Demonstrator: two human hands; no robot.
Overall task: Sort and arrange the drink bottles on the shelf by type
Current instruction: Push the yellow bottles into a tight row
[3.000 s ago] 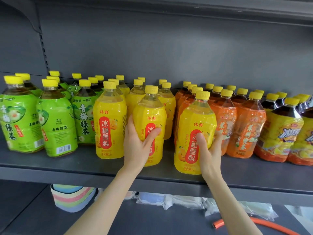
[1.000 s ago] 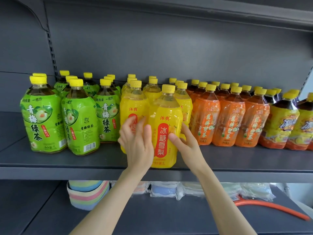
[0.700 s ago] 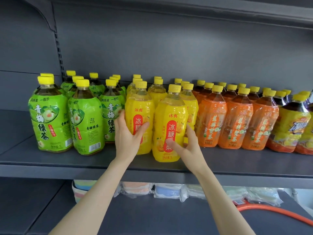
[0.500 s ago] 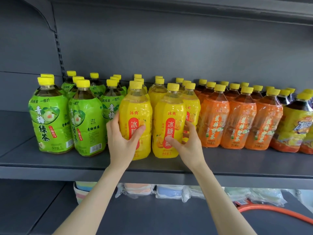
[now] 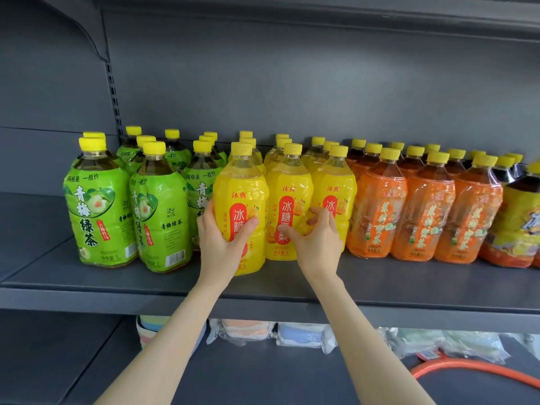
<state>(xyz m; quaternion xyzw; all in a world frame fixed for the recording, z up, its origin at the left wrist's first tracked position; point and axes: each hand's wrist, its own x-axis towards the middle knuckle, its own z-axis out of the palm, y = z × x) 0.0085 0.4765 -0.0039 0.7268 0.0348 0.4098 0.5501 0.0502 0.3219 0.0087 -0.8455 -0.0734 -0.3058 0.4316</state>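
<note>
Drink bottles with yellow caps stand in colour groups on a grey shelf: green tea bottles at the left, yellow pear-drink bottles in the middle, orange bottles to their right, dark bottles with yellow labels at the far right. My left hand grips the front-left yellow bottle, thumb across its red label. My right hand holds the yellow bottle beside it, thumb on the label and fingers curled round its right side. A third yellow bottle stands just right of it.
The shelf's back panel rises behind the rows, with another shelf overhead. The lower shelf holds wrapped pastel packages, a striped pastel item and an orange hose at the right. Bare shelf surface lies left of the green bottles.
Both hands slid the two front yellow bottles back toward the yellow rows. The left bottle has since shifted left and forward, next to the green group. The view moved closer and leftward.
</note>
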